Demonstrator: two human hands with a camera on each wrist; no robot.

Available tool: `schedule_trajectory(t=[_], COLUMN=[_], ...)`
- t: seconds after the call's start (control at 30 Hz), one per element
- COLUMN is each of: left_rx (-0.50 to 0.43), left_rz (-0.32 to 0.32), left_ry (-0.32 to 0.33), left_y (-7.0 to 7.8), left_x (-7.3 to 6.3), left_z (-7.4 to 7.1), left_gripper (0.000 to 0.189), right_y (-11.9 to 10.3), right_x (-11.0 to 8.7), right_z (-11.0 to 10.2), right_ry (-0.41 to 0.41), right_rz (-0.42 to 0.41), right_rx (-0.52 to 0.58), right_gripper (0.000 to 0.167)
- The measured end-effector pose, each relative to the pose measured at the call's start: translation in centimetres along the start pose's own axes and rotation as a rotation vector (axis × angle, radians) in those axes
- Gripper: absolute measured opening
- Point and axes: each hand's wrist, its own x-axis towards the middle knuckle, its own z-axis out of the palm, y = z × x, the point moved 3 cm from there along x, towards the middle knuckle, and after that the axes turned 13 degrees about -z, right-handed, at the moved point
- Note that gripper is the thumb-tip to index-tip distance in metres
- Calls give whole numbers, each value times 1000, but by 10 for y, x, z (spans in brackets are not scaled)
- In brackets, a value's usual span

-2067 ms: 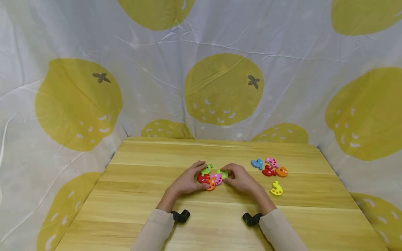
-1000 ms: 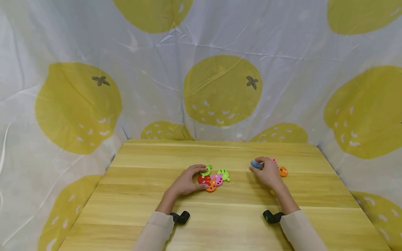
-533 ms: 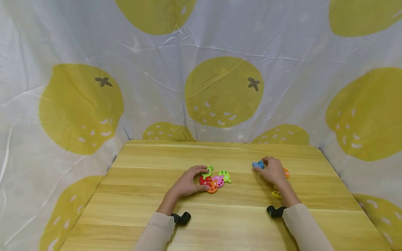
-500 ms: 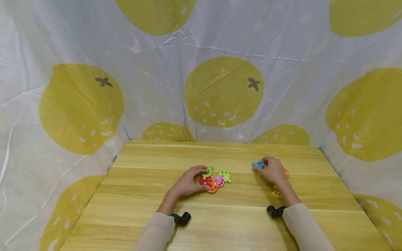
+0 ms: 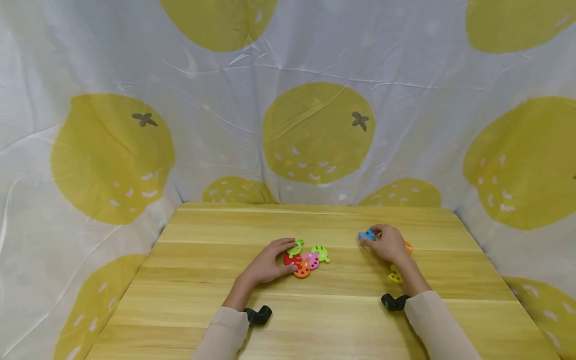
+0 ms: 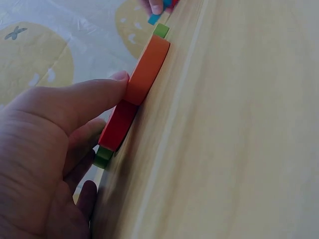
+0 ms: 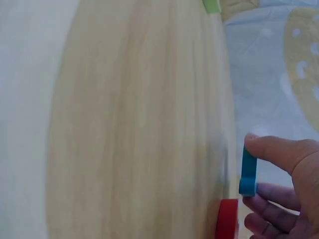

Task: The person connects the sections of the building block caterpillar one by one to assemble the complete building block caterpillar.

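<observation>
Joined number puzzle pieces form a caterpillar on the wooden table in the head view: a green head (image 5: 295, 248), a red piece (image 5: 291, 259), an orange piece (image 5: 303, 271), a pink piece (image 5: 310, 260) and a striped green piece (image 5: 320, 253). My left hand (image 5: 264, 262) holds the head end, thumb against the orange piece's edge and fingers by the green head. Farther right, my right hand (image 5: 389, 244) pinches a blue puzzle piece (image 5: 365, 235) between thumb and fingers. In the right wrist view that blue piece (image 7: 248, 172) appears edge-on.
Behind my right hand, an orange piece (image 5: 408, 247) is partly hidden. A yellow piece (image 5: 395, 275) lies beside the right wrist. Low in the right wrist view is a red piece (image 7: 227, 219). A lemon-print cloth (image 5: 319, 132) hangs behind the table.
My right hand has left the striped green piece, moved right and taken the blue piece, which has since been turned. My left hand has stayed at the caterpillar's head end.
</observation>
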Motion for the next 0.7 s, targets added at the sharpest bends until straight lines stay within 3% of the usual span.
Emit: schedule_trajectory(t=[0.3, 0.7], left_rx=[-14, -11], left_rz=[-11, -14], left_ry=[-11, -9], left_y=[-1, -1], left_x=[1, 2], left_z=[2, 1], left_gripper=[69, 69], right_y=[-16, -54], right_x=[-7, -18], right_z=[-5, 18], right_ry=[69, 89], right_rz=[-30, -62], right_rx=[136, 252], right_gripper=[55, 52])
